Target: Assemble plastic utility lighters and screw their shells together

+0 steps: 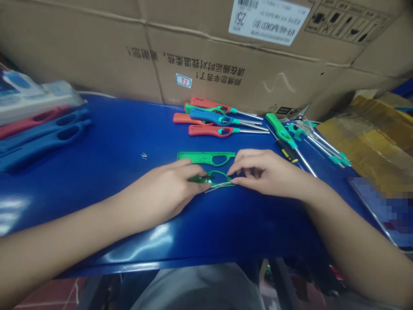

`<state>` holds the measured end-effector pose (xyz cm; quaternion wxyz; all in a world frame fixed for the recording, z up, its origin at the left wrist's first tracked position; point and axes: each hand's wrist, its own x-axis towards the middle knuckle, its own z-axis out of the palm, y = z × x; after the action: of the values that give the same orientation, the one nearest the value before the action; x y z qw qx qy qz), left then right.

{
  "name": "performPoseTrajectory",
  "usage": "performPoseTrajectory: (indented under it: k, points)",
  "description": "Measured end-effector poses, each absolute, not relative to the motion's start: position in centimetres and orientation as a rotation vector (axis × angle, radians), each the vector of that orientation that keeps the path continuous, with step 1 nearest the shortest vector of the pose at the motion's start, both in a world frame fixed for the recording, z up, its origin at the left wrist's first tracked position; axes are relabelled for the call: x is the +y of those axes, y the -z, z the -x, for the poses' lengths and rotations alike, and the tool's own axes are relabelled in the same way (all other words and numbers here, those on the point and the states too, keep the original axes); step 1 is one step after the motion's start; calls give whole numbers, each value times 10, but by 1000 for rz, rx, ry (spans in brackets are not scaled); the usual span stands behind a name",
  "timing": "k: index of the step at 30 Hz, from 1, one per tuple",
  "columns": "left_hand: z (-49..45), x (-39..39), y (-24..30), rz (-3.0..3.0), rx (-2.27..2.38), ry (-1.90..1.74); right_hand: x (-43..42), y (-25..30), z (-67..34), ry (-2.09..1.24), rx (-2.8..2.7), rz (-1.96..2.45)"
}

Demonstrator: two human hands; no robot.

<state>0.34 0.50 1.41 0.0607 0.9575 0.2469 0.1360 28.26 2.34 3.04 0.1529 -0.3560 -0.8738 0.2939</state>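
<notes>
My left hand (171, 185) is closed on the rear of a green lighter casing half (222, 173), held low over the blue table. Small dark and shiny parts sit in it by my left fingertips. At its front end, the thumb and index finger of my right hand (266, 171) pinch a thin pale wire (221, 186) that runs along the casing's lower edge. The exact contact there is partly hidden by the fingers. Just beyond lies the other green casing half (196, 157), its hollow side up.
Several red, blue and green stick lighters (209, 131) lie against a large cardboard box (112, 47). To the right are a green lighter (277, 125), a black-yellow screwdriver (288, 151) and metal tubes with teal parts (325, 148). Blue casings (41, 144) and tiny pins (144, 156) lie left.
</notes>
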Motion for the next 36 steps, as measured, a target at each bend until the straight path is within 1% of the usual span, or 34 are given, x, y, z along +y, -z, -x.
performPoseTrajectory:
  k: [3, 7, 16, 21, 26, 29, 36]
  points:
    - [-4, 4, -13, -2886, 758, -394, 13, -28, -268, -752, -2574, 936]
    - [-4, 4, -14, -2869, 777, -361, 5, -25, -255, -642, -2625, 968]
    - [-3, 3, -10, -2866, 785, -427, 9, -25, -263, -753, -2615, 991]
    - [-1, 4, -6, -2802, 791, -476, 7, -24, -261, -718, -2573, 1059]
    - [-2, 4, -7, -2803, 768, -501, 8, -22, -260, -686, -2537, 1006]
    - [-2, 3, -7, -2807, 776, -509, 8, -21, -259, -660, -2499, 1076]
    - [-5, 2, -4, -2803, 782, -490, 9, -24, -259, -831, -2417, 1285]
